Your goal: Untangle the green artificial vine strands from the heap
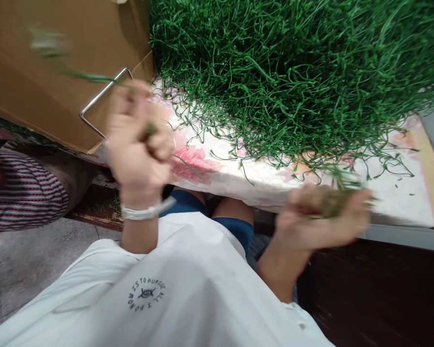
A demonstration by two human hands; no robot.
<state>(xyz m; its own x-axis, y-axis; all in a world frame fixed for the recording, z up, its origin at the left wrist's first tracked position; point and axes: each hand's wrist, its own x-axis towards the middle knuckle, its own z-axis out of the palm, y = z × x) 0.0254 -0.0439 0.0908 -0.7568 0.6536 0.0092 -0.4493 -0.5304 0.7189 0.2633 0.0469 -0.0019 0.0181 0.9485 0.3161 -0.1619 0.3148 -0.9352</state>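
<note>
My left hand (pixel 139 142), blurred and with a white band at its wrist, is raised near the cardboard box. Its fingers are curled around a thin green stem (pixel 90 77), which runs out to the upper left toward a smeared whitish tip (pixel 47 42). Over the table's front edge, my right hand (pixel 318 224) is turned palm up and holds a blurred brownish-green bundle (pixel 334 200) against its fingers. Beyond both hands lies a large heap of thin green plastic-looking stems (pixel 282 82), with loose strands along its near edge.
The table (pixel 260 178) has a floral cover. At the left stand a cardboard box (pixel 54 96) and a bent metal wire frame (pixel 103 99). Another person's striped clothing (pixel 29 193) shows at the left edge. My legs are under the table.
</note>
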